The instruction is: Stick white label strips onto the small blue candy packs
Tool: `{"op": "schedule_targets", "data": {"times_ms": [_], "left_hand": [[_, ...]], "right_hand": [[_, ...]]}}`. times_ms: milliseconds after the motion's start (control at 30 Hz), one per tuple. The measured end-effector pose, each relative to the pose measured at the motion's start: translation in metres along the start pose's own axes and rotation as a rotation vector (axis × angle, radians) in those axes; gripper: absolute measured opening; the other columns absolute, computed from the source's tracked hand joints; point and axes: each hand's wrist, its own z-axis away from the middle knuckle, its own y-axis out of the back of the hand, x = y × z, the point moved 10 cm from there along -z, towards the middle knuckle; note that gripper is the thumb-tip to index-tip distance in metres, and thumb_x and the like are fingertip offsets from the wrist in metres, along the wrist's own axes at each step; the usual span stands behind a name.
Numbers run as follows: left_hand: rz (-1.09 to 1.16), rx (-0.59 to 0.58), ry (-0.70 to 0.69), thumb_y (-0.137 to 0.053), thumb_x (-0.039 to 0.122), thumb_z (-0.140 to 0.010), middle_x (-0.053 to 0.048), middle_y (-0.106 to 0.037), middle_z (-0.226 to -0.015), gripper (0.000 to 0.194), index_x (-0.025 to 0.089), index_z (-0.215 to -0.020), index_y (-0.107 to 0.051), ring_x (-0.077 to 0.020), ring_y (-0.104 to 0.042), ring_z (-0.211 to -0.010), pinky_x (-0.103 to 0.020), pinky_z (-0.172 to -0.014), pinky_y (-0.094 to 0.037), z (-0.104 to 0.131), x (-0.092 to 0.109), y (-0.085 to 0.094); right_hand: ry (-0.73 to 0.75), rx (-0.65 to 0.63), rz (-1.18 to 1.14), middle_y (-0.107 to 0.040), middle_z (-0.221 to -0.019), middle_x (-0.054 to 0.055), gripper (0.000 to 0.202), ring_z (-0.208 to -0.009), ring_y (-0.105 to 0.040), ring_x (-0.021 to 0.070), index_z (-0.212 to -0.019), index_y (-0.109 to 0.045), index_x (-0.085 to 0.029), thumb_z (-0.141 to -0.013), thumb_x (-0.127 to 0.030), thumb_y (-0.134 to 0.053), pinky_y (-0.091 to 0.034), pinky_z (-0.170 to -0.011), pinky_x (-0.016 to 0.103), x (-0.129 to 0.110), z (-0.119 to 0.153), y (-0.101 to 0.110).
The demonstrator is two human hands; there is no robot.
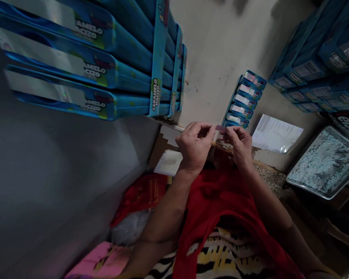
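Left hand (194, 149) pinches one end of a small strip (220, 128), probably film, though dimness obscures it; right hand (242, 147) pinches the other. Step, as judged: two-handed strip handling; moving it calls for coordinated fingertips. Packs (245, 101) lie just beyond right hand, sheets (276, 133) to its right, boxes (133, 81) forward-left.

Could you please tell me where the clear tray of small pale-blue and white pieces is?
In the head view, the clear tray is at the far right, on the person's right side, past the shiny white sheet from the right hand.
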Motion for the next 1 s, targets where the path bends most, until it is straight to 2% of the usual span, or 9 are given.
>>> {"op": "schedule_targets", "data": {"times_ms": [100,233,300,433,567,833,900,1000], "left_hand": [[0.04,-0.039,0.062,-0.08,0.03,-0.087,-0.001,-0.075,-0.077,0.014,0.019,-0.079,-0.074,-0.0136,-0.068,-0.068,-0.025,-0.071,-0.054,0.004,-0.011,-0.008],[0.177,-0.222,0.289,-0.08,0.032,-0.085,0.0,-0.075,-0.07,0.014,0.02,-0.079,-0.076,-0.0148,-0.069,-0.065,-0.025,-0.066,-0.055,0.016,-0.041,-0.041],[0.205,-0.271,0.364,-0.08,0.033,-0.083,0.0,-0.074,-0.068,0.015,0.02,-0.078,-0.076,-0.0152,-0.07,-0.063,-0.025,-0.064,-0.055,0.019,-0.051,-0.055],[0.21,-0.271,0.37,-0.08,0.031,-0.082,0.0,-0.074,-0.068,0.013,0.019,-0.079,-0.076,-0.0147,-0.07,-0.063,-0.024,-0.063,-0.054,0.007,-0.056,-0.071],[0.246,-0.285,0.356,-0.08,0.031,-0.082,0.0,-0.073,-0.067,0.013,0.019,-0.077,-0.076,-0.0144,-0.069,-0.061,-0.024,-0.062,-0.054,-0.005,-0.057,-0.081],[0.403,-0.293,0.468,-0.084,0.036,-0.077,0.0,-0.07,-0.066,0.021,0.017,-0.075,-0.074,-0.0129,-0.066,-0.059,-0.025,-0.06,-0.055,-0.001,-0.072,-0.089],[0.508,-0.312,0.541,-0.089,0.039,-0.072,0.0,-0.07,-0.068,0.028,0.016,-0.076,-0.074,-0.0118,-0.065,-0.061,-0.024,-0.063,-0.055,0.003,-0.084,-0.099],[0.68,-0.343,0.743,-0.099,0.041,-0.059,0.001,-0.067,-0.07,0.043,0.015,-0.076,-0.069,-0.0094,-0.062,-0.063,-0.023,-0.066,-0.054,0.014,-0.112,-0.122]], "right_hand": [[0.053,0.085,0.139,-0.073,-0.076,-0.001,0.032,-0.065,-0.065,0.0131,-0.083,-0.069,-0.022,-0.09,-0.053,-0.076,-0.054,-0.067,0.029,0.003,0.005,0.016],[0.16,0.231,0.374,-0.068,-0.071,-0.002,0.032,-0.066,-0.06,0.0149,-0.077,-0.072,-0.022,-0.091,-0.05,-0.075,-0.049,-0.068,0.032,0.006,0.016,0.045],[0.226,0.289,0.477,-0.065,-0.069,-0.001,0.033,-0.066,-0.058,0.016,-0.076,-0.07,-0.022,-0.092,-0.05,-0.073,-0.046,-0.067,0.033,0.004,0.016,0.055],[0.386,0.346,0.769,-0.063,-0.076,0.001,0.032,-0.076,-0.056,0.0194,-0.074,-0.061,-0.024,-0.098,-0.044,-0.064,-0.046,-0.077,0.037,-0.012,0.006,0.052],[0.408,0.34,0.971,-0.062,-0.087,0.004,0.029,-0.092,-0.055,0.0246,-0.077,-0.054,-0.025,-0.102,-0.039,-0.057,-0.045,-0.095,0.046,-0.017,-0.008,0.042],[0.366,0.311,0.988,-0.058,-0.093,0.005,0.024,-0.101,-0.053,0.0274,-0.081,-0.052,-0.025,-0.101,-0.037,-0.056,-0.044,-0.101,0.052,-0.013,-0.011,0.041],[0.373,0.344,0.911,-0.056,-0.092,0.004,0.025,-0.099,-0.053,0.0261,-0.082,-0.049,-0.026,-0.098,-0.041,-0.062,-0.046,-0.099,0.049,-0.011,-0.014,0.047],[0.326,0.432,0.69,-0.053,-0.092,0.001,0.038,-0.093,-0.053,0.0223,-0.09,-0.048,-0.027,-0.087,-0.052,-0.076,-0.051,-0.09,0.041,0.004,-0.021,0.068]]}}
